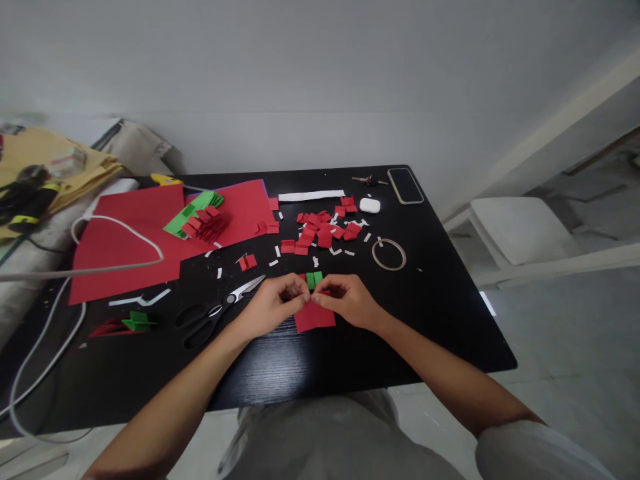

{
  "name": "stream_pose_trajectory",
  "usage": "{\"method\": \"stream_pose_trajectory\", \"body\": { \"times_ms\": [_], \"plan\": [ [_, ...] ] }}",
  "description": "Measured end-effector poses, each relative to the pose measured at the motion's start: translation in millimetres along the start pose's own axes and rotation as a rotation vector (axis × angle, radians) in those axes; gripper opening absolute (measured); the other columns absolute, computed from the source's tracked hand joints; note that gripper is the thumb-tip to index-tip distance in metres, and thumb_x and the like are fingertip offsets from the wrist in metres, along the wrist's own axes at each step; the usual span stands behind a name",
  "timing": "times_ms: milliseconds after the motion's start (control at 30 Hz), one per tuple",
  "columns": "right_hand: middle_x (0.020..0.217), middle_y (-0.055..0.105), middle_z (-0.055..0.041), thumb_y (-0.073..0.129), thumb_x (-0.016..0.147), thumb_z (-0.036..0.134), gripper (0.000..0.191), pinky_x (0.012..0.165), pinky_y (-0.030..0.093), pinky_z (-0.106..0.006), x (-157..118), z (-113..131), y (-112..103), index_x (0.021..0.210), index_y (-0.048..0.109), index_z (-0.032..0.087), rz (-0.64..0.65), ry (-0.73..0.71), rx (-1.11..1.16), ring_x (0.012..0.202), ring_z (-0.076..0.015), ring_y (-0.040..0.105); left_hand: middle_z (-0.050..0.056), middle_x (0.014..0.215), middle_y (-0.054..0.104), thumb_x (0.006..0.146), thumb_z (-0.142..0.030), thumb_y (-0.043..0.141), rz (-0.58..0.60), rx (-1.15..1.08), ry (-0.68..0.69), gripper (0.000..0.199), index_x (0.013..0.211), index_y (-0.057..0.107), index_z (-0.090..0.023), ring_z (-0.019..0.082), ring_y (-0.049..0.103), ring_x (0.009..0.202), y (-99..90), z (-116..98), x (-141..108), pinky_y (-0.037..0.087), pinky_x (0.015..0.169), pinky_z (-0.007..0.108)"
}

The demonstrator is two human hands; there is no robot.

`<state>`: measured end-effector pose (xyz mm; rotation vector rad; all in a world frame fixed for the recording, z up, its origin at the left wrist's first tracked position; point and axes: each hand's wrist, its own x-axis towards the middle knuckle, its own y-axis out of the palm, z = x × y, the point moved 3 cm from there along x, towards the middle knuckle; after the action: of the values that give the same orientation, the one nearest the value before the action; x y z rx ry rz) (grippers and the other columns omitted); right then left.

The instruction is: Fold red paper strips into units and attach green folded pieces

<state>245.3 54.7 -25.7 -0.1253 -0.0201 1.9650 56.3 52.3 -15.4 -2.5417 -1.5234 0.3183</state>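
A red paper piece (315, 317) lies on the black table near its front, with small green folded strips (315, 279) at its upper part. My left hand (280, 301) pinches at the paper from the left, fingers closed. From the right, my right hand (346, 300) is closed in a pinch too, its fingertips almost touching the left ones. Whatever is between the fingertips is too small to make out. Black-handled scissors (220, 312) lie just left of my left hand. Beyond the hands is a scatter of small folded red pieces (317, 230).
Large red sheets (130, 233) with green and red folded stacks (205, 223) cover the left. A tape ring (389, 255), white case (370, 205), keys (370, 181) and phone (405, 185) lie right. A white cable (120, 268) crosses the left side.
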Motion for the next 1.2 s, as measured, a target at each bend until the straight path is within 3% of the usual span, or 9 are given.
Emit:
{"method": "stream_pose_trajectory", "body": {
  "times_ms": [233,567,1033,1200],
  "plan": [
    [0.070,0.067,0.0008,0.078,0.081,0.035,0.017,0.060,0.041,-0.025,1.8,2.8,-1.3,0.079,0.077,0.018,0.035,0.008,0.027,0.062,-0.0119,0.054,-0.003,0.071,0.055,0.092,-0.030,0.062,0.047,-0.015,0.001,0.015,0.087,0.063,-0.017,0.011,0.047,0.065,-4.6,-0.9,0.1,0.036,0.062,0.024],
    [0.071,0.069,-0.0004,0.081,0.080,0.039,0.022,0.061,0.044,-0.027,5.1,2.4,-14.4,0.078,0.076,0.018,-0.030,0.008,0.000,0.064,-0.0137,0.057,-0.003,0.069,0.060,0.085,-0.028,0.063,0.019,-0.051,-0.030,0.011,0.084,0.063,-0.017,0.012,0.054,0.064,-19.6,-5.0,1.5,0.041,0.064,0.025],
    [0.066,0.064,0.0019,0.079,0.079,0.035,0.018,0.058,0.039,-0.025,1.9,0.0,4.1,0.078,0.076,0.017,0.040,0.020,0.037,0.060,-0.0108,0.050,-0.004,0.069,0.055,0.088,-0.029,0.065,0.028,-0.031,-0.024,0.013,0.085,0.064,-0.017,0.011,0.047,0.063,-2.1,-1.4,0.1,0.037,0.061,0.023],
    [0.068,0.065,0.0012,0.078,0.080,0.036,0.018,0.058,0.040,-0.026,2.8,2.9,-2.6,0.077,0.075,0.018,-0.019,0.006,0.010,0.061,-0.0116,0.051,-0.004,0.067,0.055,0.087,-0.029,0.066,0.004,-0.033,-0.026,0.012,0.084,0.064,-0.017,0.011,0.047,0.061,-8.6,-2.1,0.6,0.036,0.060,0.024]
  ]
}}
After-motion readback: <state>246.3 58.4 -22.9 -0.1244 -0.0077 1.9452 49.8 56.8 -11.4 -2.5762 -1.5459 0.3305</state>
